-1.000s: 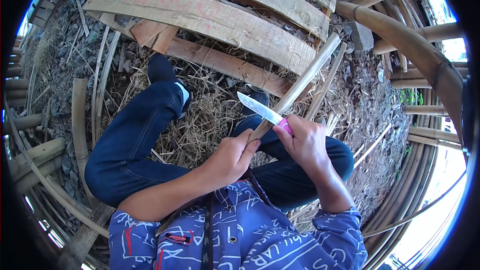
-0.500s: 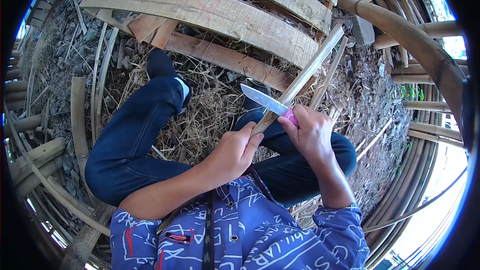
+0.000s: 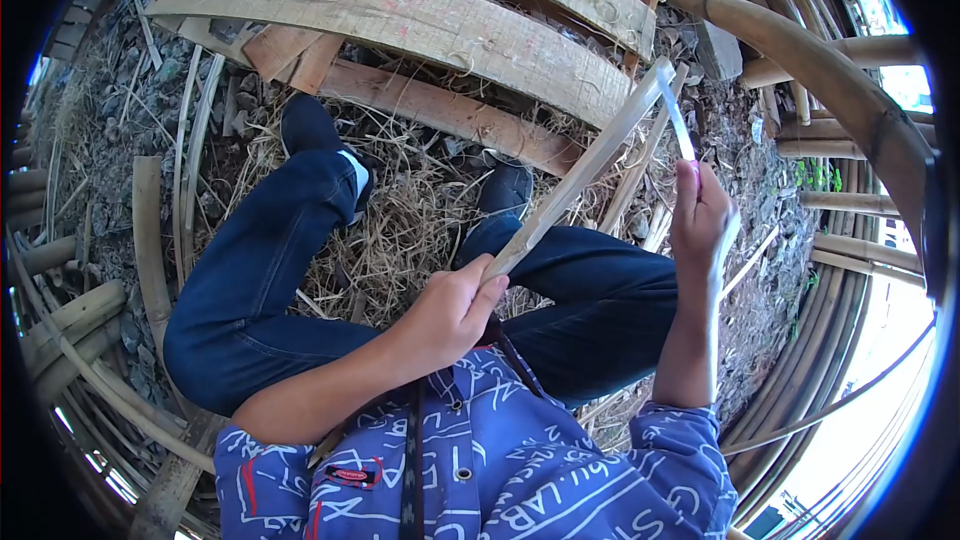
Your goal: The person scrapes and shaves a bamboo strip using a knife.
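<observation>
My left hand point(image 3: 453, 313) is closed around the near end of a long split bamboo strip point(image 3: 575, 183), which slants up and away to the right. My right hand point(image 3: 705, 217) grips a knife point(image 3: 677, 118) by its pink handle, most of which the fingers hide. The blade points up and left, with its tip by the far end of the strip; whether it touches cannot be made out. Behind the held strip, another bamboo piece point(image 3: 640, 162) leans at a similar slant.
Pale wooden planks point(image 3: 400, 15) with pink marks stand in front of my feet. Straw and shavings point(image 3: 375, 250) cover the ground between my legs. A thick bamboo pole point(image 3: 800, 55) arches at the upper right, and stacked bamboo point(image 3: 830, 340) lines the right side.
My right hand has moved right and away from me, carrying the knife from the strip's lower half to its far end. The blade has turned upward. My left hand keeps its hold.
</observation>
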Action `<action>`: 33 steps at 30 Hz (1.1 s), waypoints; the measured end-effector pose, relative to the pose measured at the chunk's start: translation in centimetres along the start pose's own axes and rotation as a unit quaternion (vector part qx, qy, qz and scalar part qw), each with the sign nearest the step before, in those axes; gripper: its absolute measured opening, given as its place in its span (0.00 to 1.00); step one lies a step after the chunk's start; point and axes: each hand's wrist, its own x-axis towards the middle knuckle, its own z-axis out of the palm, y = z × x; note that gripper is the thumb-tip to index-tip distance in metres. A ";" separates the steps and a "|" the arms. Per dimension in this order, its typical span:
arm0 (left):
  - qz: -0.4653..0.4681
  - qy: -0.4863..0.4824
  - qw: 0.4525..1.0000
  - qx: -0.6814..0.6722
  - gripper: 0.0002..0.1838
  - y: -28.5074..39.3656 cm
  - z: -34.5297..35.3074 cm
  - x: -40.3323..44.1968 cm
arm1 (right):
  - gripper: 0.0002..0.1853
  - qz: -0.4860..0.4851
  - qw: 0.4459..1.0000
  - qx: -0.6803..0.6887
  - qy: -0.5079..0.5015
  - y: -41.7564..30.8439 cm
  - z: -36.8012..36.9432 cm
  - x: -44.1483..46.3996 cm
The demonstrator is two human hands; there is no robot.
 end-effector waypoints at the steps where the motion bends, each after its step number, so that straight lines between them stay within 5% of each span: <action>1: 0.008 0.005 1.000 0.002 0.12 -0.2 0.1 0.0 | 0.16 0.006 1.000 0.019 0.007 -0.3 -0.1 0.0; 11: 0.028 0.024 0.999 -0.005 0.11 -0.8 0.0 0.5 | 0.21 -0.133 0.965 0.094 -0.207 -7.0 1.4 -4.0; 30: 0.024 0.021 0.999 -0.014 0.12 -1.0 0.6 0.7 | 0.22 -0.129 0.980 0.014 -0.149 -3.6 1.7 -0.8; 33: 0.020 0.020 1.000 -0.005 0.12 -1.3 1.1 -0.1 | 0.20 0.003 0.997 0.017 -0.082 -0.4 1.7 1.0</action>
